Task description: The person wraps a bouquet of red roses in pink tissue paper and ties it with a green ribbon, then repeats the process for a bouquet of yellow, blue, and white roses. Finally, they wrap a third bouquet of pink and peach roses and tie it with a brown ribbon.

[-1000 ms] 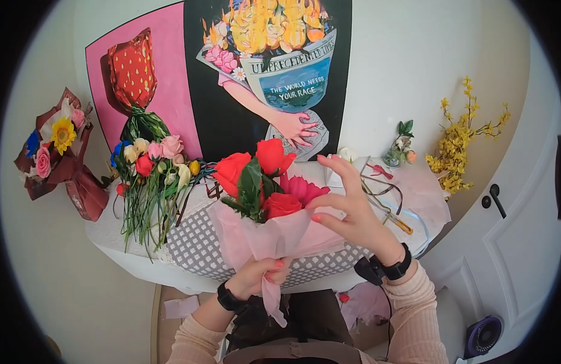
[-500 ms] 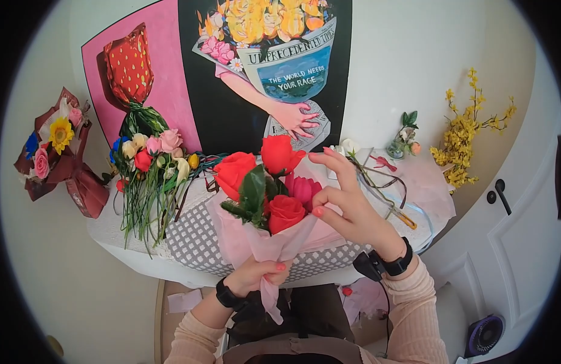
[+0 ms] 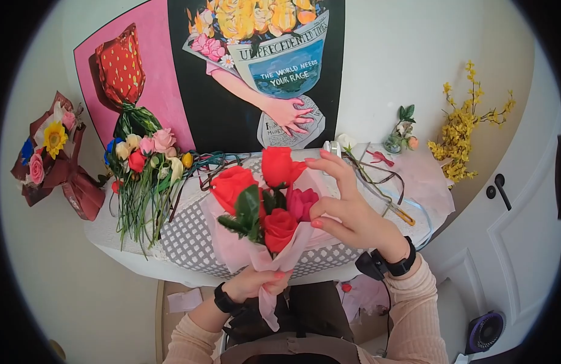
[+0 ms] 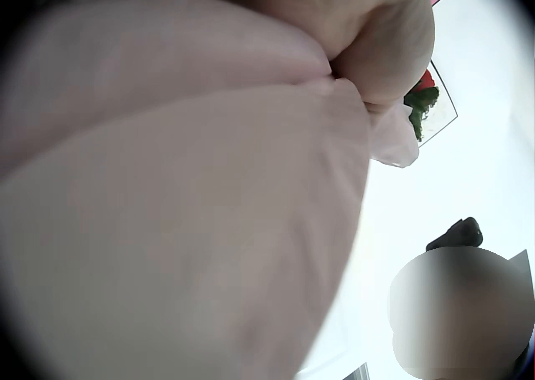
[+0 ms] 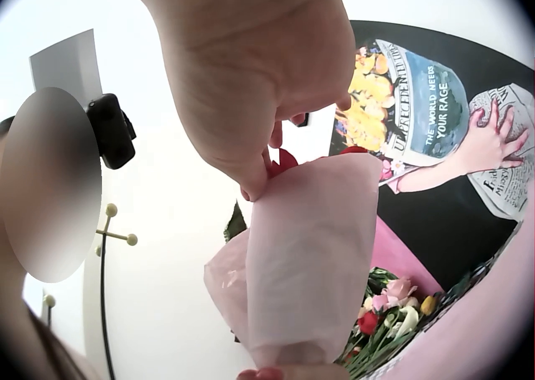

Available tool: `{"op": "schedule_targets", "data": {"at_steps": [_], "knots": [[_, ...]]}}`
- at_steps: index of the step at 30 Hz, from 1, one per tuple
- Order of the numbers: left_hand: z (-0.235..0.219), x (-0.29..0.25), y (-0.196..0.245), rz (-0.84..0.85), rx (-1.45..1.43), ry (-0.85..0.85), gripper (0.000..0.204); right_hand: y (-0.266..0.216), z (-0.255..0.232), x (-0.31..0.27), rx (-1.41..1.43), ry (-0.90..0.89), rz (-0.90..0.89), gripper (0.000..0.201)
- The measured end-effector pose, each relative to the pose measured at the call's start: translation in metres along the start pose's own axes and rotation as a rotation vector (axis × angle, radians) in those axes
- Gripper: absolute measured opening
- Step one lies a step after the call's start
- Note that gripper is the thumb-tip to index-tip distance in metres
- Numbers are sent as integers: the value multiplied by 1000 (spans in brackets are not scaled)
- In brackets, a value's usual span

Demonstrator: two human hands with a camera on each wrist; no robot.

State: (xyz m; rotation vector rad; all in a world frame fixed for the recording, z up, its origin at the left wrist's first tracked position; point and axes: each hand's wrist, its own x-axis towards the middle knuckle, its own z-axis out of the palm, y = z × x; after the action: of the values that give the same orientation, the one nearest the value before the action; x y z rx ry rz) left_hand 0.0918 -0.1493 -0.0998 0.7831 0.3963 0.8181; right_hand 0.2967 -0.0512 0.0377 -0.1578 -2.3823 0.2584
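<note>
The left hand (image 3: 259, 284) grips the gathered neck of a bouquet's pink wrapping paper (image 3: 265, 258), and a loose tail hangs below the fist. Red roses (image 3: 279, 229), a magenta flower (image 3: 302, 204) and green leaves (image 3: 248, 209) rise from the wrap. At the bouquet's right edge, the right hand (image 3: 359, 218) pinches the paper between thumb and a bent finger beside the magenta flower; its upper fingers are spread. In the right wrist view, this hand (image 5: 259, 79) is over the paper's top edge (image 5: 313, 175). Paper fills much of the left wrist view, below the left hand (image 4: 389, 50).
Loose flowers (image 3: 147, 182) lie on the table's left, near a wrapped bouquet (image 3: 59, 158). Ribbons, a yellow-handled tool (image 3: 405, 217) and a small vase (image 3: 391, 144) are to the right. Yellow branches (image 3: 456, 145) stand near the door (image 3: 517, 242). Paintings (image 3: 232, 115) lean behind.
The flower heads have tilted and shifted slightly lower, and paper now stands higher behind the magenta flower. The left hand keeps its grip; the right stays near the bouquet's right edge.
</note>
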Motion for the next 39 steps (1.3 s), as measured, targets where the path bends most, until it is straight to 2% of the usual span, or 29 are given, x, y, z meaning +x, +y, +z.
{"op": "schedule_targets", "data": {"at_steps": [3,4,6,7,8,10,11,12,13,14,15,16,17,19,22,24,26,27,28,30,31,33,34,36,37,39], "knots": [[-13,-14,-6,38,-34,-21,22,-8,-2,-6,-25,95,9,9],[-13,-23,-5,30,-52,29,23,-7,-6,-11,-36,97,13,9],[-9,-47,-1,133,189,273,29,0,-16,-26,49,408,146,11],[-17,-59,0,192,104,212,30,10,-20,-34,28,516,171,15],[-23,-74,-1,247,10,156,32,20,-23,-43,22,515,173,15],[-19,-98,8,383,-8,337,32,46,-34,-58,-58,595,377,15],[-21,-109,11,526,38,344,32,62,-37,-67,-66,592,378,15],[-20,-116,13,668,83,350,33,80,-38,-77,-55,603,452,15],[-12,-118,21,813,162,314,30,93,-41,-85,-44,615,525,14],[-4,-120,30,959,241,277,28,102,-44,-94,-50,613,526,14],[1,-124,34,960,236,278,28,107,-46,-99,35,607,607,15],[4,-129,36,1126,195,294,21,110,-47,-103,125,598,686,15],[6,-135,37,1294,157,317,20,111,-48,-107,136,588,684,15],[2,-145,37,1350,128,362,20,110,-44,-101,-19,465,717,17],[-6,-155,33,1410,72,434,19,118,-30,-81,32,357,686,19],[-10,-153,30,1323,0,486,17,114,-21,-53,14,293,661,19],[-19,-153,24,1325,-34,503,15,113,-5,-18,83,135,642,18],[-20,-152,21,1303,-42,538,14,115,5,1,7,97,519,18],[-23,-152,20,1281,-49,571,14,117,16,19,13,90,505,18],[-31,-155,14,1283,-32,592,15,120,38,53,-163,-129,353,19],[-34,-156,12,1259,-31,618,15,127,51,69,-162,-133,343,19],[-40,-160,9,1219,-6,659,16,146,82,96,-256,-389,246,20],[-45,-164,8,1228,-5,658,16,151,98,108,-259,-389,238,20],[-54,-170,1,1176,-37,705,17,158,128,132,-358,-530,297,19],[-57,-174,1,1162,-12,711,19,163,142,143,-364,-529,287,19],[-63,-182,2,1160,-14,739,19,174,171,158,-468,-666,281,20]]}}
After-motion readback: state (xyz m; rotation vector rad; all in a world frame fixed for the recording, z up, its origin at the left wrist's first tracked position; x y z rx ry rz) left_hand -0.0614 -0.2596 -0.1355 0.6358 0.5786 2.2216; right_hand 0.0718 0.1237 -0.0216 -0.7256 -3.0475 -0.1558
